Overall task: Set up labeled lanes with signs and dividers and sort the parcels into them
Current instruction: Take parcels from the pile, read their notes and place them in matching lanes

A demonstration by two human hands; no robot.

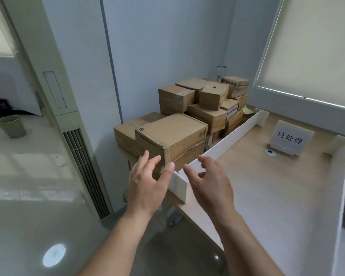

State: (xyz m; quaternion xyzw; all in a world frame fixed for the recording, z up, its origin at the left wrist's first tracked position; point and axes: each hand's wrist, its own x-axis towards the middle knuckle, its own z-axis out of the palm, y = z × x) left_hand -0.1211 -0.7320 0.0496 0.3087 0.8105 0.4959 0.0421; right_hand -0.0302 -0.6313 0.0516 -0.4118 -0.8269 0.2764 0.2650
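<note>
Brown cardboard parcels (199,108) fill the middle of the frame, heaped in a loose pile on the far left end of a pale wooden table (267,186). The nearest parcel (170,136), large and dented, sits at the front of the heap. A long white divider (223,144) stands on edge just right of the pile, running from centre frame up toward the upper right. To its right, at centre right, a small white sign (291,137) with black Chinese characters stands upright on the table. A second white divider (341,196) stands at the right edge.

Two bare forearms reach up from the bottom of the frame. The left hand (147,182) is spread, grip wide, fingers straight, close to the nearest parcel's front corner; contact cannot be told. The right hand (211,180) hovers over the near end of the long divider, fingers loosely curled, grip wide, holding nothing.

A green cup (11,126) stands at far left.
</note>
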